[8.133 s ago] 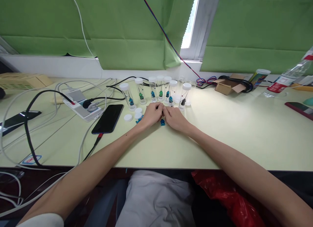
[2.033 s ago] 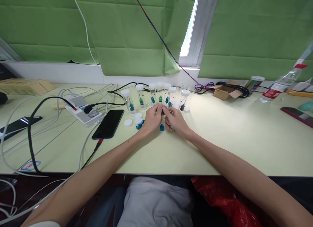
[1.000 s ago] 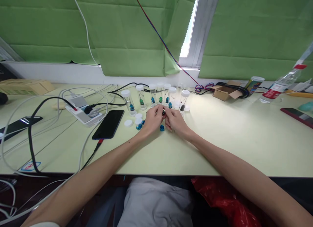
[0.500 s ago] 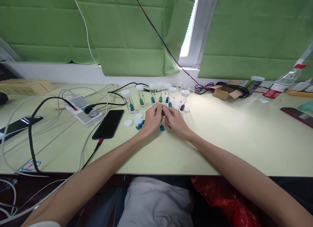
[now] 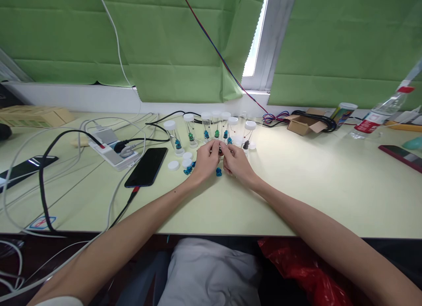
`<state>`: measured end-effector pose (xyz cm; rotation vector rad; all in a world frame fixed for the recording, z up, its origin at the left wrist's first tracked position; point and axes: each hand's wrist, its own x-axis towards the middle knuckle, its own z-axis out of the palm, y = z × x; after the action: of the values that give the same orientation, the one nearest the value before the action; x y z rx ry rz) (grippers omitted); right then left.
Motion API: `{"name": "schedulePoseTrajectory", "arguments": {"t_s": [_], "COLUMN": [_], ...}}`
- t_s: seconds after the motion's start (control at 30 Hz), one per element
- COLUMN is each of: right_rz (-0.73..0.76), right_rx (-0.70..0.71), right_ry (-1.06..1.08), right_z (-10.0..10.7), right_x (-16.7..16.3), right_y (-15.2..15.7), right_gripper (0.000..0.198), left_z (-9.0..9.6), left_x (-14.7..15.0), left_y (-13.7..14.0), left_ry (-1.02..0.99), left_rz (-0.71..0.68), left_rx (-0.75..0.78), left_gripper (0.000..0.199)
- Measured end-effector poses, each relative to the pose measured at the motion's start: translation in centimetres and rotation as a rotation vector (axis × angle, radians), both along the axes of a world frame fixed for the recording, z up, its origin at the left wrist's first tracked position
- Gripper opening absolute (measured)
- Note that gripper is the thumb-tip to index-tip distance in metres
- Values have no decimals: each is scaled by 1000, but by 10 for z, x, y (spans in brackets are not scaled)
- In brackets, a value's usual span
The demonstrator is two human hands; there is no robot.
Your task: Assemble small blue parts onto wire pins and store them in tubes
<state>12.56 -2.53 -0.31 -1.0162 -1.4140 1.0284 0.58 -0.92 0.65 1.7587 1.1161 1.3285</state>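
Observation:
My left hand (image 5: 207, 158) and my right hand (image 5: 236, 161) meet over the table, thumbs and fingertips pinched together. Between them is a small dark piece (image 5: 220, 151), mostly hidden by my fingers. Behind the hands stand several clear tubes with white caps, among them a left tube (image 5: 174, 139) with a blue figure inside and a right tube (image 5: 248, 135) with a dark one. A small blue figure (image 5: 219, 172) lies just below my fingers. More blue pieces (image 5: 188, 169) lie left of my left wrist, close to several loose white caps (image 5: 173, 165).
A black phone (image 5: 146, 167) on a cable lies to the left, near a white power strip (image 5: 114, 150) amid tangled cords. At the right are an open cardboard box (image 5: 303, 123), a plastic bottle (image 5: 371, 121) and a red-edged phone (image 5: 400, 156).
Almost nothing differs. Both hands stay pinched together at the same spot, and the tubes, caps and figures lie as before.

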Motion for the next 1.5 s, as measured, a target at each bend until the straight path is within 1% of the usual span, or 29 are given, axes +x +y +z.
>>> {"name": "schedulePoseTrajectory", "arguments": {"t_s": [0.1, 0.3, 0.43, 0.7, 0.87, 0.97, 1.1, 1.2, 1.27, 1.33, 1.4, 1.5], "right_rz": [24, 33, 20, -15, -17, 4, 38, 17, -6, -10, 12, 70], "right_rx": [3, 25, 32, 109, 132, 117, 15, -26, -5, 15, 7, -17], "right_ry": [8, -10, -40, -159, -166, -156, -91, -76, -75, -60, -40, -19], "right_z": [0, 1, 1, 2, 3, 3, 1, 0, -1, -1, -3, -5], "right_x": [0, 0, 0, 1, 2, 2, 3, 3, 2, 2, 1, 1], "right_y": [0, 0, 0, 1, -1, -2, 0, 2, 2, 1, 1, 2], "right_gripper": [41, 40, 40, 38, 40, 43, 54, 57, 55, 49, 41, 37], "left_z": [0, -1, -1, -1, -1, -1, 1, 1, 1, 0, 0, -1], "left_x": [0, -1, -1, -1, 0, -1, -1, 0, 0, -1, -1, -2], "left_y": [0, 1, 1, 2, 2, 3, 2, 1, 2, 3, 4, 6], "left_ry": [-6, -5, -7, 39, 63, 69, 92, 95, 88, 73, 57, 43], "left_rz": [11, -14, -12, -5, 2, -2, -24, -33, -26, -3, 32, 57], "left_rx": [11, 9, 1, 21, 14, 20, 34, 45, 38, 33, 36, 37], "left_gripper": [34, 33, 33, 31, 30, 31, 34, 34, 33, 33, 34, 36]}}
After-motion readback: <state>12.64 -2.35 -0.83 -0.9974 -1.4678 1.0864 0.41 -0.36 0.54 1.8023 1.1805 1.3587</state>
